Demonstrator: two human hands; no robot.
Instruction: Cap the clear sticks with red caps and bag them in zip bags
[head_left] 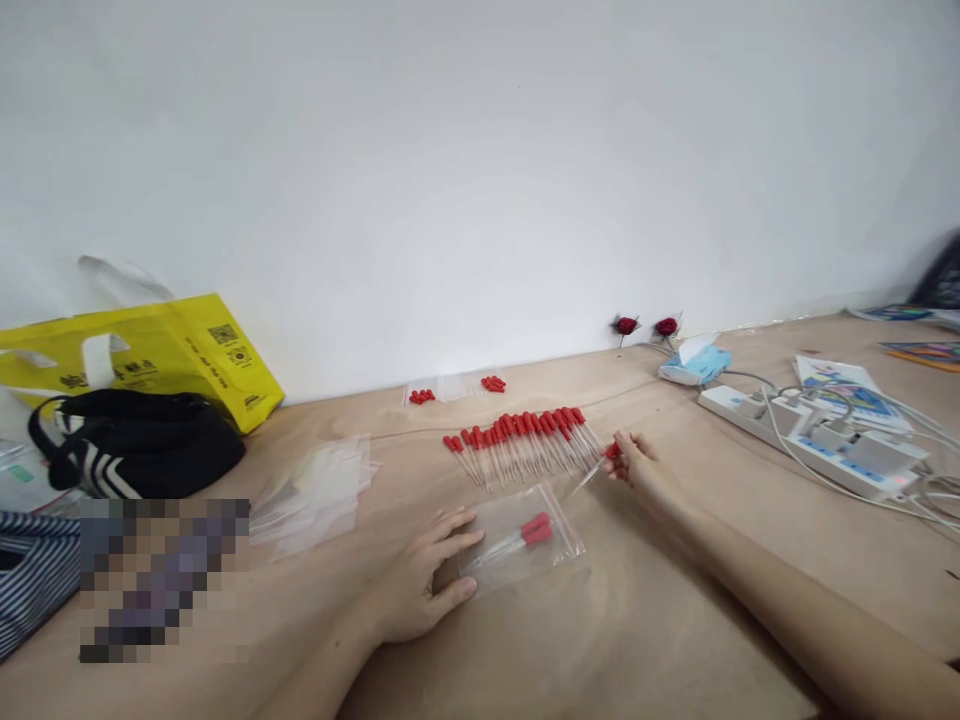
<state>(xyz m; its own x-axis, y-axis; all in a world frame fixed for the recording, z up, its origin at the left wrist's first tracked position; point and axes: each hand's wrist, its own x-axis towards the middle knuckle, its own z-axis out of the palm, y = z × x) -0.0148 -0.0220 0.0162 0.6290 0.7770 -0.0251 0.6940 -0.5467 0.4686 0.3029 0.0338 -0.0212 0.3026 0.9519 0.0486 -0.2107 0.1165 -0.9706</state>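
At lower centre, the left hand point(433, 572) rested, fingers spread, against a clear bag point(511, 512) already holding red-topped droppers point(535, 528). Right of centre, the right hand point(634, 463) pinched one dropper point(612, 451) between its fingers; many loose droppers point(516, 426) remained mid-frame.

The person's right hand point(634, 462) pinches one red-bulbed dropper point(613, 451); the left hand point(429, 578), spread, contacts the edge of a clear bag point(504, 515) containing similar droppers point(535, 528).
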